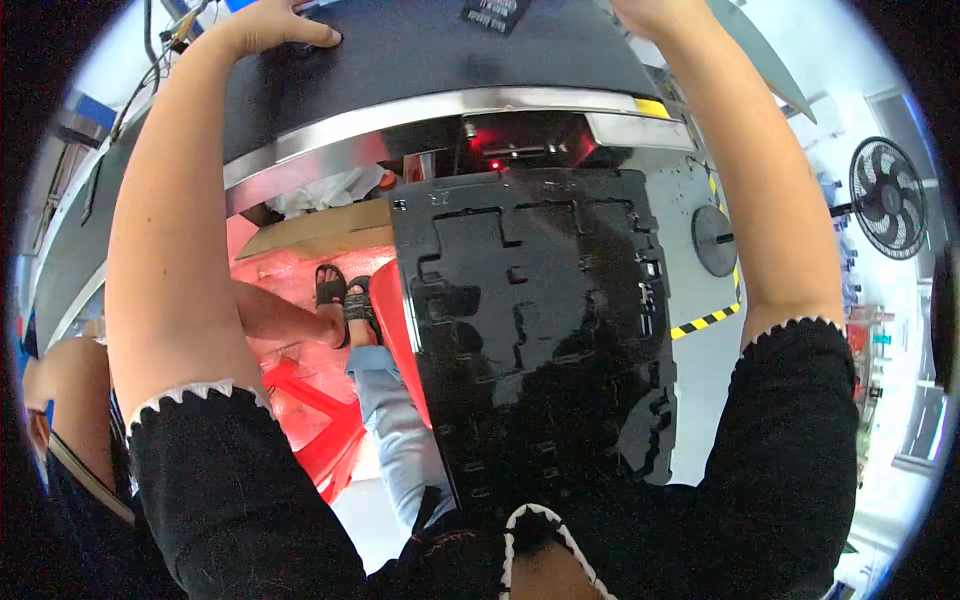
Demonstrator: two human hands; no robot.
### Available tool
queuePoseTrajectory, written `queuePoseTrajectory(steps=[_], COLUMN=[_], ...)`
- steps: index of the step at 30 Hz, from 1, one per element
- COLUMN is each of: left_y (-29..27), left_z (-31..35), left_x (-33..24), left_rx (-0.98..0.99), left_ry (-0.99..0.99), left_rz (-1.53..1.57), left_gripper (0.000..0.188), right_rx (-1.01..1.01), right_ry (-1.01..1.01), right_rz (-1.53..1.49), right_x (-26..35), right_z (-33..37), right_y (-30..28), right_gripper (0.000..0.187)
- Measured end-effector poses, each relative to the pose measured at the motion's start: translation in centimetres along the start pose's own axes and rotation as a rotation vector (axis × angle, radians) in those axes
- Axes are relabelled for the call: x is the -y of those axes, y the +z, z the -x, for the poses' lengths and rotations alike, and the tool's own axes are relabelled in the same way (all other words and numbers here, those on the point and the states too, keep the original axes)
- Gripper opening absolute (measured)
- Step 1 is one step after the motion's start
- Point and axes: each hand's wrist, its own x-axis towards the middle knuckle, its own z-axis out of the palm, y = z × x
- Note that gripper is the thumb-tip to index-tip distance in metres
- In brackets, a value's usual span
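At the upper left my left hand (pixel 275 27) rests on the dark belt-like work surface (pixel 400 65), its thumb stretched out to the right and apart from the other fingers. A small dark thing (pixel 299 49) lies at its thumb; its kind cannot be made out. My right hand (pixel 655 14) reaches the far right end of the surface, and the picture's edge cuts off its fingers. Between the hands, a flat black piece with pale print (pixel 494 13) lies at the far edge. A glossy black moulded plastic tray (pixel 540 300) stands below, between my body and the bench.
A metal edge (pixel 430 108) runs along the bench front. Under it are a cardboard box (pixel 320 235) and a red light (pixel 495 166). Another person's sandalled feet (pixel 345 295) are beside a red stool (pixel 395 320). Fans (pixel 888 195) and yellow-black floor tape (pixel 705 326) are on the right.
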Motion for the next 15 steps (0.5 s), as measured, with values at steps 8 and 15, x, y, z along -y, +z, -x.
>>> queuePoseTrajectory(steps=[8, 15], left_y=[1.9, 5.9], left_z=[13.0, 24.1], left_x=[-16.5, -24.3], left_rx=[-0.333, 0.049], left_ry=[0.41, 0.477], left_rz=[-0.052, -0.026], left_gripper=[0.082, 0.084], right_rx=[0.493, 0.181], right_ry=[0.197, -0.354], right_rz=[0.193, 0.514], right_x=[1.5, -1.5], right_z=[16.8, 23.2], right_y=[1.2, 4.1], right_gripper=[0.036, 0.037])
